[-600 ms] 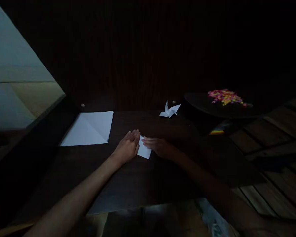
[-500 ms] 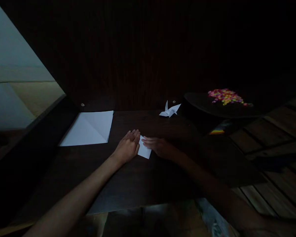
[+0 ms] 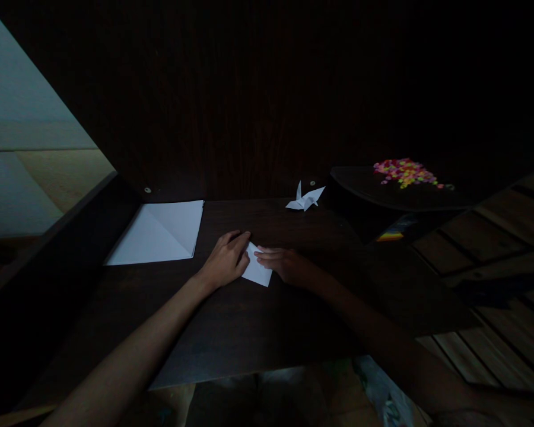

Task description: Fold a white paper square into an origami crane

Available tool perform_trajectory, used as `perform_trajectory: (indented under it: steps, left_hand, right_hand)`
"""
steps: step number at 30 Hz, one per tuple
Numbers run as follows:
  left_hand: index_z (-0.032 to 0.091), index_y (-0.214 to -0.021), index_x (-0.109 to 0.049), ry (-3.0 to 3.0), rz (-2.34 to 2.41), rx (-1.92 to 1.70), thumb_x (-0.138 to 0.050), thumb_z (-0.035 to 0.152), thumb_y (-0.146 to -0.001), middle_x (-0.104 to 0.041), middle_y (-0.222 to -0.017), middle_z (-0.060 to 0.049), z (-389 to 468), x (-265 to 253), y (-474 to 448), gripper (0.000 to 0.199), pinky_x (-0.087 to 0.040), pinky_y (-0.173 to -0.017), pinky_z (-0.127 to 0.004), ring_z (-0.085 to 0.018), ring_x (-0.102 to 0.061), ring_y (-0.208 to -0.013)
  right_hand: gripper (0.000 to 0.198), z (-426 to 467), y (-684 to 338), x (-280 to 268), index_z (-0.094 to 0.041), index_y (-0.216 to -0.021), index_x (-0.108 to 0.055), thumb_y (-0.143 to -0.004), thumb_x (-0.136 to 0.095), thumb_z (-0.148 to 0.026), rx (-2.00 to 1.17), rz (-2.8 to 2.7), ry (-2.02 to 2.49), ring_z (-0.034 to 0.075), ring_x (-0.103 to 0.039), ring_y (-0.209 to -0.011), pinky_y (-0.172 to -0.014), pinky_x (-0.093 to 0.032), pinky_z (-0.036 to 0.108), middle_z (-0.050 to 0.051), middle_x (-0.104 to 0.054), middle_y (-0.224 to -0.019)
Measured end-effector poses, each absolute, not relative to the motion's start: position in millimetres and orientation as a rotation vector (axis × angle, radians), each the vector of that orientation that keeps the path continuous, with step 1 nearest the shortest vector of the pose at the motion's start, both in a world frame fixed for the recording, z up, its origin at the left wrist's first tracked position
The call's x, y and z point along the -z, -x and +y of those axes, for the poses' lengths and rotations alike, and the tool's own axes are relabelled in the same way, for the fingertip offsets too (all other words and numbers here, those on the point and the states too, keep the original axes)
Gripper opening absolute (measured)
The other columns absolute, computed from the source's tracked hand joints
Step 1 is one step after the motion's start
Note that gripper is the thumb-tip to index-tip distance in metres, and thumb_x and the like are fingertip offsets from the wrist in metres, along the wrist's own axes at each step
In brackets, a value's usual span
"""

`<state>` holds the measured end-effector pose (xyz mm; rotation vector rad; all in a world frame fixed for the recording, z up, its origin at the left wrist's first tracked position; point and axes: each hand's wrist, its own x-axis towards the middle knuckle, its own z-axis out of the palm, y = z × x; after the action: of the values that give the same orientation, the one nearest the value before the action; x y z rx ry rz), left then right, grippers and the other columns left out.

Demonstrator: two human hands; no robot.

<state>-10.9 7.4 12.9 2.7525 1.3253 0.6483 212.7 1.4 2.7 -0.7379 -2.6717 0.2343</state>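
Observation:
A small folded white paper (image 3: 258, 275) lies on the dark wooden table between my two hands. My left hand (image 3: 226, 260) covers its left edge, index finger stretched toward the top corner and thumb at the side; it keeps hold of that edge. On the paper's right side rest the straight, flat fingers of my right hand (image 3: 285, 263). This hand is in shadow, and its thumb is hard to make out. Behind the hands, a folded white paper crane (image 3: 305, 200) stands near the back panel.
A stack of white paper sheets (image 3: 160, 232) with diagonal creases lies at the left, beside a dark side board (image 3: 66, 237). Far right, a rounded shelf (image 3: 360, 187) holds a heap of small colourful pieces (image 3: 404, 172). Wooden slats (image 3: 507, 314) lie beyond the table's right side.
My left hand has slid slightly left, uncovering more of the folded paper, and its index finger is more extended. My right hand stays nearly in place on the paper.

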Motion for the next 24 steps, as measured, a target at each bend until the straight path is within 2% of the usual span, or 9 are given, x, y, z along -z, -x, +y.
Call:
perform_trajectory:
  steps: [6, 12, 18, 21, 24]
  left_hand:
    - [0.005, -0.137, -0.044, -2.755, 1.329, -0.639, -0.046, 0.026, -0.089, -0.064, -0.117, -0.017, 10, -16, 14, 0.052, -0.041, -0.101, -0.048, -0.031, -0.046, -0.12]
    - [0.009, -0.137, -0.042, -2.663, 1.383, -0.669, -0.051, 0.031, -0.086, -0.062, -0.121, -0.015, 13, -17, 16, 0.056, -0.041, -0.099, -0.048, -0.03, -0.048, -0.114]
    - [0.013, -0.135, -0.045, -2.529, 1.396, -0.796, -0.059, 0.035, -0.081, -0.057, -0.122, -0.013, 18, -18, 23, 0.06, -0.041, -0.1, -0.048, -0.03, -0.046, -0.114]
    - [0.014, -0.131, -0.051, -2.508, 1.352, -0.781, -0.061, 0.036, -0.081, -0.057, -0.124, -0.013, 20, -18, 25, 0.055, -0.041, -0.1, -0.049, -0.03, -0.045, -0.116]
    - [0.016, -0.118, -0.061, -2.519, 1.266, -0.792, -0.058, 0.03, -0.083, -0.058, -0.124, -0.011, 22, -14, 26, 0.038, -0.04, -0.102, -0.049, -0.029, -0.045, -0.118]
  right_hand:
    - [0.035, 2, -213, -2, -0.015, -0.119, -0.065, -0.091, -0.045, -0.005, -0.276, -2.646, 0.737, 0.021, -0.047, -0.13, -0.108, -0.045, 0.037, 0.009, -0.058, -0.132]
    - [0.034, 3, -214, -2, -0.018, -0.118, -0.066, -0.092, -0.046, -0.008, -0.367, -2.603, 0.738, 0.02, -0.047, -0.13, -0.107, -0.045, 0.037, 0.007, -0.059, -0.132]
    - [0.033, 0, -213, -7, -0.016, -0.12, -0.064, -0.092, -0.047, -0.012, -0.519, -2.519, 0.799, 0.02, -0.047, -0.13, -0.108, -0.043, 0.037, 0.009, -0.055, -0.135]
    - [0.041, -2, -214, -10, -0.019, -0.13, -0.057, -0.09, -0.052, -0.013, -0.594, -2.47, 0.866, 0.019, -0.048, -0.129, -0.11, -0.041, 0.037, 0.007, -0.05, -0.14]
    - [0.051, -2, -215, -10, -0.022, -0.137, -0.049, -0.087, -0.056, -0.014, -0.629, -2.424, 0.896, 0.02, -0.049, -0.129, -0.11, -0.04, 0.037, 0.006, -0.049, -0.141]
